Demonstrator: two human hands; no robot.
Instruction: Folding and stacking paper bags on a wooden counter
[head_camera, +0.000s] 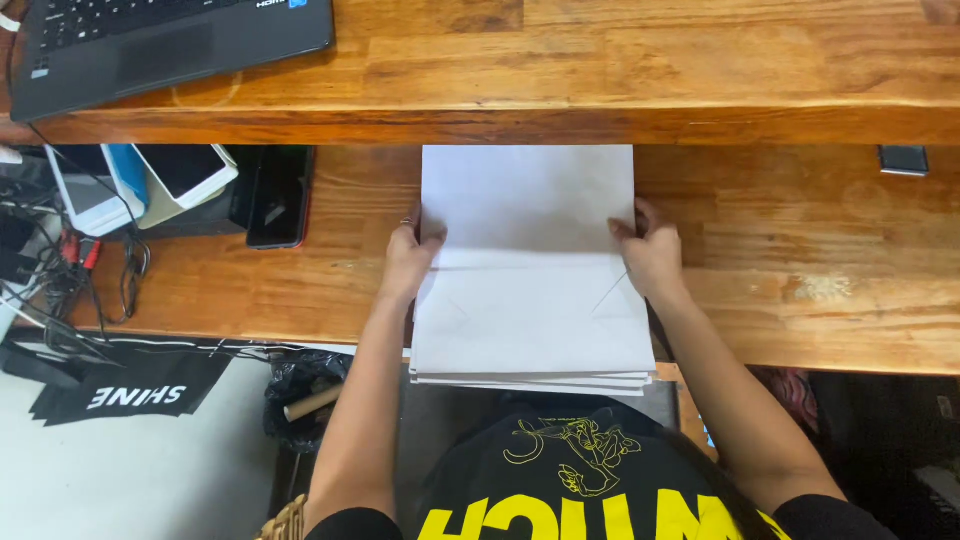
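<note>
white paper bag (530, 250): light, creases easily | left hand (408, 262), right hand (652, 255): each grip pinches a side edge | wooden surface (800, 250)

We see a wooden desk (800, 270) with a raised wooden shelf (620, 60) along its far side. On the desk lie a stack of white paper (530, 320) overhanging the near edge, a black phone (278, 195), white devices (150, 180), tangled cables (60, 260) and a small dark block (903, 159). A black laptop (160, 40) rests on the shelf.

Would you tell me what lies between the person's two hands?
In the head view, the white paper stack spans between left hand and right hand.
</note>
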